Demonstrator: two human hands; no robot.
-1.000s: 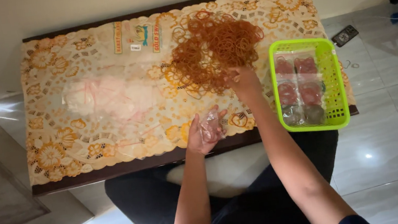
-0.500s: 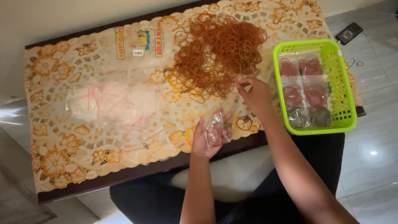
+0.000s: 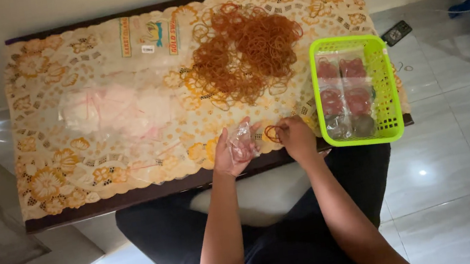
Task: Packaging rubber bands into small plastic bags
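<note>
Seated person, low table (image 3: 77, 211) with a floral lace cloth (image 3: 55, 178) in orange and cream. Left hand (image 3: 230, 153) at the near edge, fingers curled around a small clear plastic packet (image 3: 242, 142), held upright in a closed grasp. Right hand (image 3: 297, 136) just beside it at 3 o'clock, fingertips pinched shut on a single brown rubber band (image 3: 271, 133); the band sits between the two hands, close to the packet. Loose heap of brown rubber bands (image 3: 246, 53) at 12 o'clock from the hands, well apart from them, spread over the far half of the cloth. Bright green plastic basket (image 3: 387, 131) at 3 o'clock from the right hand, near it, on the table's right end; inside lie clear packets with reddish contents (image 3: 344, 86), the nearest ones darker. Pile of empty clear bags (image 3: 116, 111) at 10 o'clock from the left hand, well apart. Flat printed bag (image 3: 146, 38) at the far edge. Small dark device (image 3: 397, 33) on the tiled floor (image 3: 462, 181) beyond the basket.
</note>
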